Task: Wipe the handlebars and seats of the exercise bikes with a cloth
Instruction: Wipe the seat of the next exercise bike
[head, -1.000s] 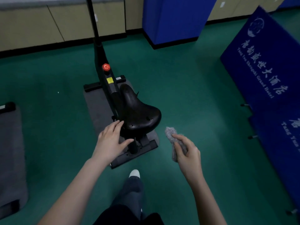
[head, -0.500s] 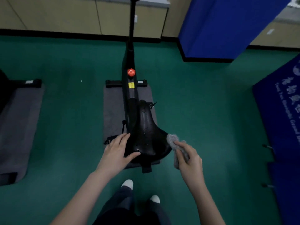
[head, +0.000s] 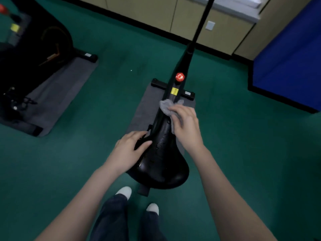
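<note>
The one camera is sitting on the person's head and is looking forward and steeply down, so both forearms are reaching in from the bottom edge and the shoes (head: 124,191) are showing low in the middle. It is hanging close above the seat (head: 163,164) of the exercise bike (head: 174,92) — the seat is filling the centre, with the left hand (head: 127,152) and the right hand (head: 186,129) with its cloth (head: 165,106) at near range. The view is tilting, so the cabinets (head: 156,13) are running slantwise across the top. The wide lens is also taking in the green floor (head: 86,153), a second bike (head: 31,54) at upper left and a blue mat (head: 291,54) at the right edge.
</note>
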Motion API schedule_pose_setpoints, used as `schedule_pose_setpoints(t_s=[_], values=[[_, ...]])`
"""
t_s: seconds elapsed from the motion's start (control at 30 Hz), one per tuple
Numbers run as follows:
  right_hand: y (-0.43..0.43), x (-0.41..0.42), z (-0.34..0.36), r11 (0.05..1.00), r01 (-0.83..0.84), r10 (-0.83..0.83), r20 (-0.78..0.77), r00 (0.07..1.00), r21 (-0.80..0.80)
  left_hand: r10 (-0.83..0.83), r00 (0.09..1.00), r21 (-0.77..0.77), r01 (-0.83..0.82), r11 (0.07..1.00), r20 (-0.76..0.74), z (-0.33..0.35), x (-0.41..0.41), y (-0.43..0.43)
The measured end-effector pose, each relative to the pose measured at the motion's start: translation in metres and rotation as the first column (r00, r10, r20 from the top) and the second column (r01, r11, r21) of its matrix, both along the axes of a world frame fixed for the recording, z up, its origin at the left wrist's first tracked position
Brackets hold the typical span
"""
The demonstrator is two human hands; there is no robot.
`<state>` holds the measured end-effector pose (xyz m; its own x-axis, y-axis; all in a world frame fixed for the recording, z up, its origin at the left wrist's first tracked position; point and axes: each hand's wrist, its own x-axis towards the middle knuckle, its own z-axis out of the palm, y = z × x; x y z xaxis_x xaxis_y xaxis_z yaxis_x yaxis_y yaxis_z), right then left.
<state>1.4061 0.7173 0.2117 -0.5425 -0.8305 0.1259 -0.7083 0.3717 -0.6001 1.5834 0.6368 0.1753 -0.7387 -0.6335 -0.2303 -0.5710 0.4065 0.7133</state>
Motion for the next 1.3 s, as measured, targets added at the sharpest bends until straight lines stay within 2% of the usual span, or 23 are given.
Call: schedule_pose_setpoints(t_s=[0.07, 0.13, 0.23, 0.3, 0.37, 0.43, 0.5, 0.57, 0.6, 0.63, 0.67, 0.73, 0.8, 0.83, 0.9, 0.97, 1.03, 1.07, 1.1, 1.17, 1.23, 1.3], values=[[-0.007, 0.003, -0.011, 0.974, -0.203, 0.213, -0.095, 0.973, 0.099, 0.028, 0.999, 0.057, -0.027, 0.998, -0.028, -0.005, -0.004, -0.003], [-0.006, 0.004, -0.022, 0.920, -0.349, 0.381, -0.210, 0.900, 0.177, 0.072, 0.995, 0.141, -0.062, 0.988, -0.063, -0.010, -0.006, -0.006], [-0.016, -0.015, -0.022, 0.853, -0.467, 0.516, -0.249, 0.819, 0.232, 0.121, 0.986, 0.259, -0.089, 0.962, -0.111, -0.018, -0.007, -0.011], [-0.034, -0.031, -0.021, 0.844, -0.454, 0.519, -0.222, 0.825, 0.284, 0.124, 0.983, 0.320, -0.074, 0.944, -0.137, -0.023, -0.009, -0.014], [-0.051, -0.047, -0.017, 0.898, -0.324, 0.379, -0.147, 0.914, 0.299, 0.097, 0.982, 0.347, -0.036, 0.937, -0.161, -0.029, -0.011, -0.018], [-0.058, -0.047, -0.013, 0.914, -0.239, 0.275, -0.067, 0.959, 0.329, 0.072, 0.980, 0.361, 0.000, 0.933, -0.185, -0.033, -0.012, -0.023], [-0.059, -0.035, -0.014, 0.856, -0.345, 0.418, -0.126, 0.899, 0.384, 0.057, 0.978, 0.365, 0.022, 0.931, -0.202, -0.035, -0.011, -0.026], [-0.058, -0.018, -0.014, 0.712, -0.517, 0.640, -0.138, 0.755, 0.476, 0.036, 0.976, 0.352, 0.043, 0.935, -0.214, -0.037, -0.011, -0.029], [-0.059, -0.016, -0.013, 0.650, -0.555, 0.691, -0.101, 0.715, 0.518, 0.025, 0.975, 0.356, 0.056, 0.933, -0.220, -0.037, -0.010, -0.030], [-0.062, -0.020, -0.014, 0.634, -0.570, 0.695, -0.063, 0.716, 0.523, 0.018, 0.974, 0.364, 0.068, 0.929, -0.227, -0.037, -0.009, -0.031], [-0.068, -0.029, -0.016, 0.658, -0.553, 0.657, -0.031, 0.753, 0.511, 0.013, 0.972, 0.371, 0.076, 0.926, -0.233, -0.037, -0.009, -0.032], [-0.073, -0.044, -0.022, 0.801, -0.426, 0.478, -0.021, 0.878, 0.421, 0.000, 0.972, 0.380, 0.091, 0.920, -0.234, -0.037, -0.008, -0.034], [-0.065, -0.049, -0.030, 0.963, -0.150, 0.134, 0.085, 0.987, 0.224, -0.007, 0.972, 0.395, 0.102, 0.913, -0.235, -0.038, -0.007, -0.034], [-0.058, -0.047, -0.036, 0.994, 0.007, -0.030, 0.202, 0.979, 0.113, -0.005, 0.972, 0.405, 0.102, 0.908, -0.234, -0.038, -0.007, -0.034], [-0.041, -0.037, -0.050, 0.967, 0.253, -0.216, 0.402, 0.890, -0.039, 0.001, 0.972, 0.417, 0.101, 0.903, -0.236, -0.039, -0.006, -0.034], [-0.027, -0.024, -0.059, 0.896, 0.435, -0.311, 0.570, 0.761, -0.091, -0.005, 0.972, 0.423, 0.106, 0.900, -0.234, -0.039, -0.006, -0.035], [-0.012, -0.007, -0.061, 0.830, 0.555, -0.371, 0.690, 0.622, -0.054, -0.010, 0.974, 0.430, 0.109, 0.896, -0.226, -0.039, -0.005, -0.035], [-0.002, 0.001, -0.063, 0.819, 0.573, -0.395, 0.697, 0.599, -0.027, -0.014, 0.975, 0.429, 0.112, 0.896, -0.223, -0.039, -0.004, -0.035], [0.009, 0.010, -0.064, 0.830, 0.557, -0.421, 0.651, 0.632, -0.003, -0.024, 0.975, 0.425, 0.117, 0.898, -0.219, -0.038, -0.003, -0.034], [0.032, 0.027, -0.062, 0.876, 0.481, -0.440, 0.478, 0.760, 0.041, -0.064, 0.977, 0.398, 0.142, 0.906, -0.204, -0.037, 0.002, -0.032], [0.041, 0.042, -0.056, 0.892, 0.451, -0.431, 0.327, 0.841, 0.014, -0.120, 0.974, 0.341, 0.180, 0.923, -0.191, -0.037, 0.010, -0.029], [0.036, 0.045, -0.051, 0.894, 0.445, -0.416, 0.267, 0.869, -0.053, -0.179, 0.972, 0.293, 0.216, 0.931, -0.150, -0.037, 0.021, -0.026]])
